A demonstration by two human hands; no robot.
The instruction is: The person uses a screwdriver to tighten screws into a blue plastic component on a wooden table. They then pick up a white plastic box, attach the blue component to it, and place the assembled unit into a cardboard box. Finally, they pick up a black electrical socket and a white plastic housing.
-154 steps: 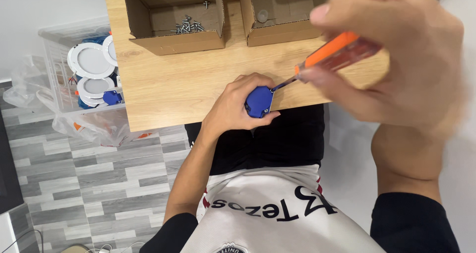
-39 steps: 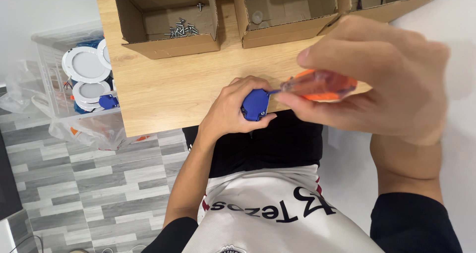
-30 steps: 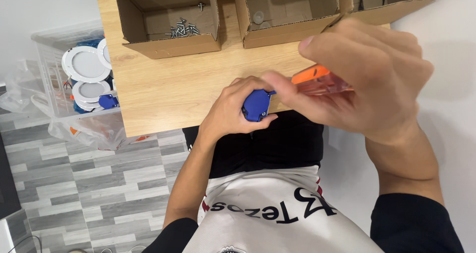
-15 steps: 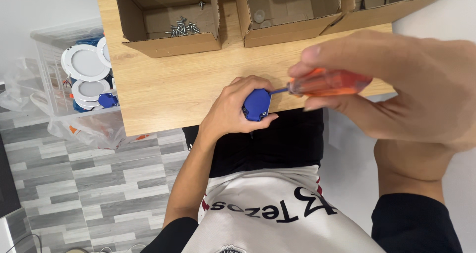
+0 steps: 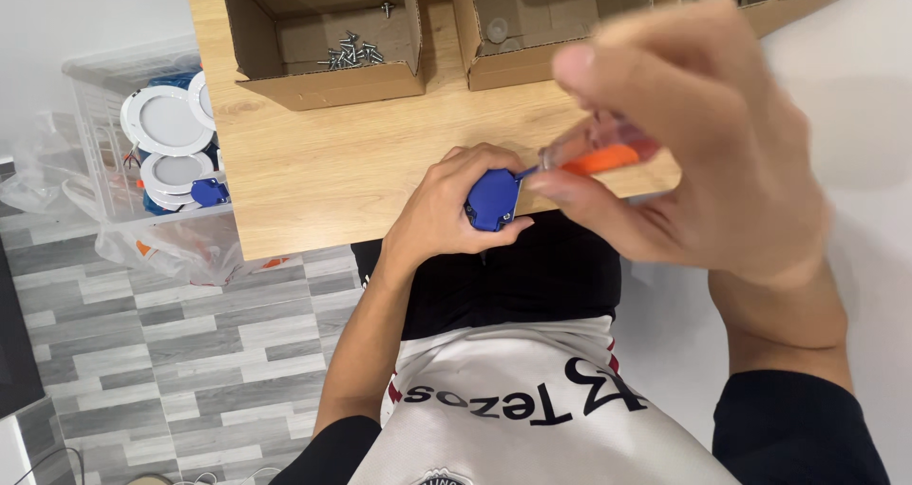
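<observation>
My left hand (image 5: 446, 214) grips a small blue plastic part (image 5: 493, 199) at the near edge of the wooden table (image 5: 323, 171). My right hand (image 5: 703, 152), large and blurred close to the camera, holds a screwdriver (image 5: 594, 157) with an orange and clear handle. The screwdriver's metal tip rests on the top right of the blue part. Most of the handle is hidden by my fingers.
Two open cardboard boxes stand at the back of the table: the left box (image 5: 323, 43) holds several screws (image 5: 350, 54), the right box (image 5: 551, 24) a small round piece. A clear bin (image 5: 161, 152) of white round lamp fittings sits left, above grey plank flooring (image 5: 171, 352).
My right hand has turned and shifted around the screwdriver handle, moving closer to the camera. The blue part and my left hand stay at the table edge.
</observation>
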